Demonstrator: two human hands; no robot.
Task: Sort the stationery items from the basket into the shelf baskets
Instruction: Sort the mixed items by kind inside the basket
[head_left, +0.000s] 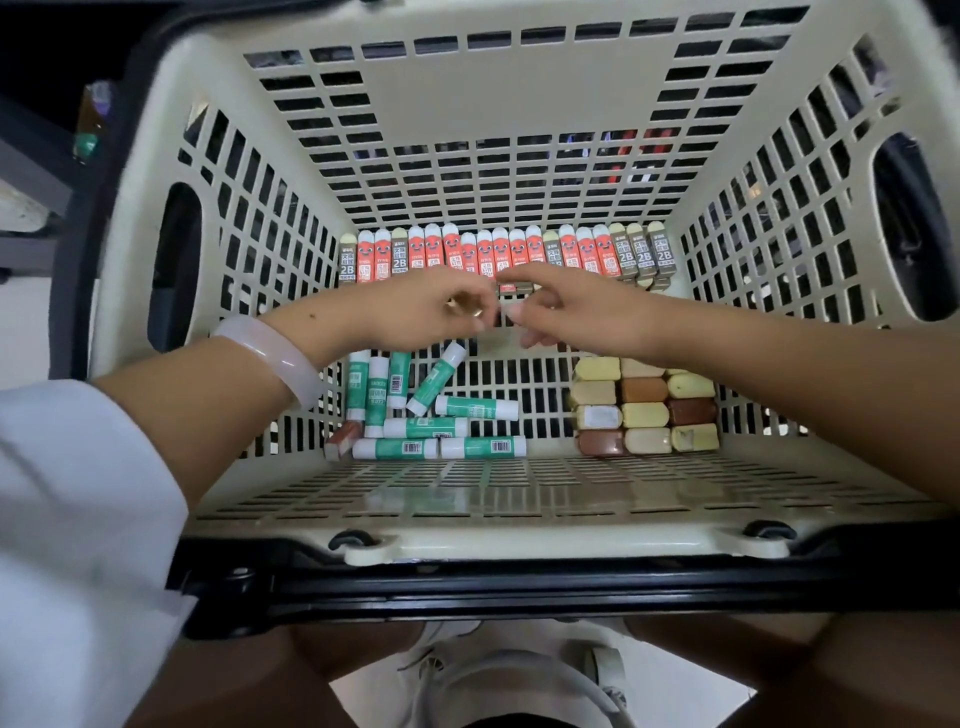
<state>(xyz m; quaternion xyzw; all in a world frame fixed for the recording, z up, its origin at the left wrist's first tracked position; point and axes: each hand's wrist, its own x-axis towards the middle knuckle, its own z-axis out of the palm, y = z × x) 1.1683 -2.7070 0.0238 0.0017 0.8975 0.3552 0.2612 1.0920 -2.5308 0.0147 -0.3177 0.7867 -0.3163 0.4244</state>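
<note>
A cream basket (498, 109) with slotted walls was seen from above. Along its far wall a row of erasers (506, 254) in red and grey sleeves was stood upright, side by side. At the near left, glue sticks (431, 415) with green labels were scattered, some lying flat, one tilted across the others. At the near right, blocks (647, 408) in yellow, tan and brown were packed together in rows. Both hands were held above the middle of the basket, fingertips almost meeting. The left hand (431, 309), with a pale bangle (272, 358) on its wrist, was curled; whether anything was pinched in it could not be told. The right hand (566, 306) was loosely curled, and its grip could not be told either.
</note>
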